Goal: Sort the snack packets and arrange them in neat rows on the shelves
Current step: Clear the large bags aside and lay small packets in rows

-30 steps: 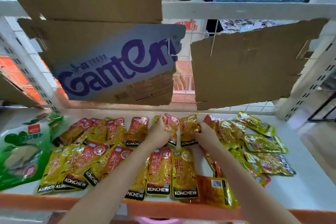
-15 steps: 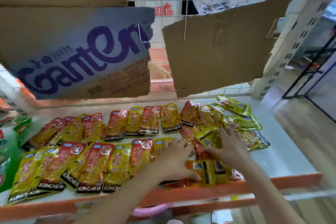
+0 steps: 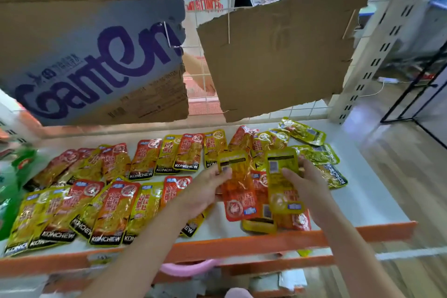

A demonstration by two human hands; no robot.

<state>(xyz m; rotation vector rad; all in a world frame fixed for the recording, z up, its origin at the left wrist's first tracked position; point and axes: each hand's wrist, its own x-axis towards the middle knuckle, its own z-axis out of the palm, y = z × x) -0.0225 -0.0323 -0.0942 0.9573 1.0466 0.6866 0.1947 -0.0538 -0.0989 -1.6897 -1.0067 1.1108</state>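
Left hand (image 3: pixel 205 191) pinches red packet (image 3: pixel 238 191) above the shelf (image 3: pixel 377 201). Right hand (image 3: pixel 307 184) grips yellow packet (image 3: pixel 283 184) beside it, backs up.

Red and yellow snack packets (image 3: pixel 142 161) lie in two overlapping rows on the white shelf (image 3: pixel 377 201); two packets are lifted.

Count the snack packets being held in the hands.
2: the left hand pinches an orange-red foil packet; the right hand grips a yellow foil packet. More could hide behind.
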